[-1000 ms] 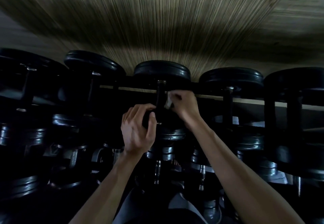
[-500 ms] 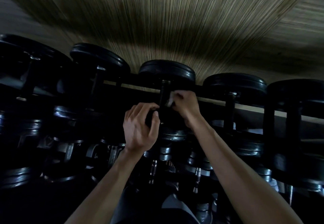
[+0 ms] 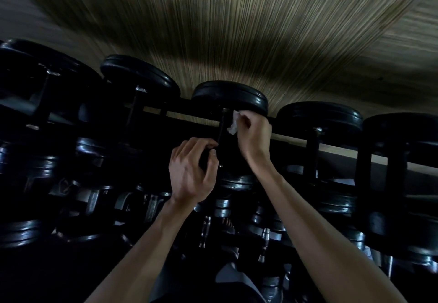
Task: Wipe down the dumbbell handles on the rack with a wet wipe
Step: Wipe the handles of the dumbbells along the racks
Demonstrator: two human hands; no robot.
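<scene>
The lower half of the dumbbell handle disappears behind the left hand, whose fingertips curl out of sight around something dark that cannot be made out. Most of the wet wipe is buried inside the right hand, with only a crumpled white corner showing. The dumbbells on the lower rack sink into deep shadow (shapes merge, so they cannot be counted). The leftmost dumbbell is cut off by the edge, as are both forearms at the bottom.
</scene>
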